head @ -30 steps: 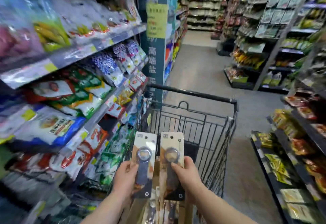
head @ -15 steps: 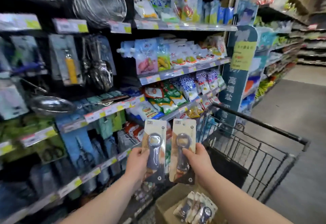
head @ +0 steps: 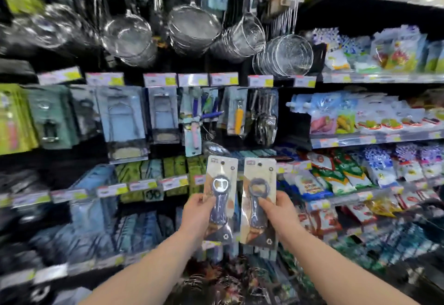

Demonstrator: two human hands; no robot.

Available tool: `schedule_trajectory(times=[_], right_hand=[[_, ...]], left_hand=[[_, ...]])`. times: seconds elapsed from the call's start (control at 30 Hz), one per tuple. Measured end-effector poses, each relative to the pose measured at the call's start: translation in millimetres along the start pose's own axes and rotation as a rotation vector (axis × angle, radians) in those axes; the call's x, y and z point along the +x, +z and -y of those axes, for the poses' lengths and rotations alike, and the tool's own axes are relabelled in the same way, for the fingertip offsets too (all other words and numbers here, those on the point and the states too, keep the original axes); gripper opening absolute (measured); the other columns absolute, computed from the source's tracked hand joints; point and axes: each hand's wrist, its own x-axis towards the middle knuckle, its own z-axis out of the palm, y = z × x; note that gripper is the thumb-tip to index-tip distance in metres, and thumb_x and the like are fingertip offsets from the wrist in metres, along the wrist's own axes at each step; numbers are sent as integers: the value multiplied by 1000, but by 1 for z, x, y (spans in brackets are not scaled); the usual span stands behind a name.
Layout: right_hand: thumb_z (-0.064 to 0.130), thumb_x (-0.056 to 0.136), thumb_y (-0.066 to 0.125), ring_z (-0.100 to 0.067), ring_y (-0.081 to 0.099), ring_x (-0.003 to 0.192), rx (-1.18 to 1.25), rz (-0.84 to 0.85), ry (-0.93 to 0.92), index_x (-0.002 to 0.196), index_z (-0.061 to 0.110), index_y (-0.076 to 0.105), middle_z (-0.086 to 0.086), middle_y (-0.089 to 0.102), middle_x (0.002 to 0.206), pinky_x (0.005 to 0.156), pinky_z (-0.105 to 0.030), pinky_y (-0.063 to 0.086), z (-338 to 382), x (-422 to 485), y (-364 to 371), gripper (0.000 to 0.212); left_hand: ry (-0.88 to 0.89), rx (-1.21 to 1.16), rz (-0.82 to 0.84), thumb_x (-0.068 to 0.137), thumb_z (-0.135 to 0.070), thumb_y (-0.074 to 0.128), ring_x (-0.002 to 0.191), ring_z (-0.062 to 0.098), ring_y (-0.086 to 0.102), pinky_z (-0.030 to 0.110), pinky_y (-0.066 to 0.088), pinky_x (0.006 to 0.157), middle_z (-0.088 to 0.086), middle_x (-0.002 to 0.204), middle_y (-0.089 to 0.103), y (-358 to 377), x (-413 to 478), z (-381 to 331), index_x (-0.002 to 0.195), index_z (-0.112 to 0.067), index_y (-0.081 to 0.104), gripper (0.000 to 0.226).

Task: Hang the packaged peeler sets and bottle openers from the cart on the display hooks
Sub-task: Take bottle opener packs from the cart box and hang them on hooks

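Note:
Two carded bottle openers stand upright side by side in front of the kitchenware display. My left hand grips the left bottle opener pack by its lower half. My right hand grips the right bottle opener pack the same way. Each pack is a beige card with a dark blue-grey opener under plastic and a hang hole at the top. Packaged peelers hang on hooks above the packs. The cart is out of view.
Wire strainers hang along the top row. Carded graters and other tools hang at left, with price tags along the rails. Shelves of bagged food fill the right side. The picture is motion-blurred.
My view has swung left from the aisle and cart to face the kitchenware display. Both hands keep the two opener packs and have raised them toward the hooks.

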Motion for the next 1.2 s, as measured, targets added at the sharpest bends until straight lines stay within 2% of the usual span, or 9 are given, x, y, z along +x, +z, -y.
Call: schedule_trajectory(times=[0.2, 0.3, 0.4, 0.6, 0.77, 0.93, 1.0, 1.1, 1.2], right_hand=[[14, 87, 61, -17, 66, 83, 112, 158, -60, 103, 14, 57, -8, 68, 101, 64, -28, 53, 44, -20, 139, 17], [10, 87, 61, -6, 66, 69, 158, 228, -109, 105, 10, 59, -2, 68, 90, 50, -16, 47, 67, -34, 213, 18], [11, 89, 59, -16, 64, 79, 146, 273, -148, 107, 5, 57, -9, 67, 98, 57, -23, 48, 91, -47, 281, 19], [17, 89, 59, -26, 64, 98, 162, 319, -159, 115, 7, 56, -11, 66, 109, 88, -47, 52, 114, -49, 368, 28], [15, 89, 59, -28, 63, 99, 128, 330, -202, 113, 6, 58, -13, 66, 108, 90, -49, 50, 135, -22, 410, 26], [15, 89, 58, -26, 63, 99, 159, 355, -245, 112, 9, 57, -11, 65, 109, 90, -46, 51, 157, 23, 455, 23], [16, 89, 58, -24, 63, 96, 166, 387, -266, 107, 13, 57, -10, 65, 108, 88, -45, 52, 165, 40, 474, 18], [17, 89, 57, -26, 63, 95, 180, 421, -311, 101, 14, 55, -12, 64, 106, 85, -44, 52, 181, 65, 500, 12], [19, 89, 59, -21, 63, 89, 191, 439, -345, 96, 18, 55, -9, 64, 101, 80, -40, 54, 193, 87, 518, 8]], left_hand=[[81, 14, -111, 89, -18, 59, 86, 30, 63, 51, 51, 84, 14, 91, 66, -141, 22, -29, 88, -10, 60, 8], [123, 43, -190, 89, -19, 60, 80, 27, 60, 42, 51, 75, 12, 86, 62, -214, 32, -47, 80, -13, 55, 11], [185, 64, -220, 91, -16, 57, 74, 24, 56, 34, 43, 66, 14, 82, 59, -279, 45, -64, 83, -4, 54, 15], [195, 17, -292, 90, -15, 60, 85, 33, 62, 55, 50, 83, 23, 93, 63, -355, 77, -76, 91, 0, 57, 15], [203, -3, -336, 90, -20, 61, 74, 30, 64, 46, 54, 69, 12, 85, 66, -382, 112, -84, 85, -11, 59, 10], [207, 4, -387, 90, -19, 60, 92, 37, 64, 56, 51, 85, 23, 101, 65, -410, 147, -91, 98, -3, 58, 18], [220, -6, -419, 91, -18, 59, 89, 36, 65, 49, 53, 77, 24, 101, 65, -420, 161, -98, 97, -3, 57, 16], [264, -21, -462, 91, -18, 59, 67, 23, 63, 23, 48, 48, 16, 92, 66, -432, 184, -112, 96, -4, 58, 15], [279, -44, -468, 92, -21, 58, 52, 14, 65, 22, 49, 41, 7, 79, 67, -436, 202, -122, 97, -13, 57, 10]])
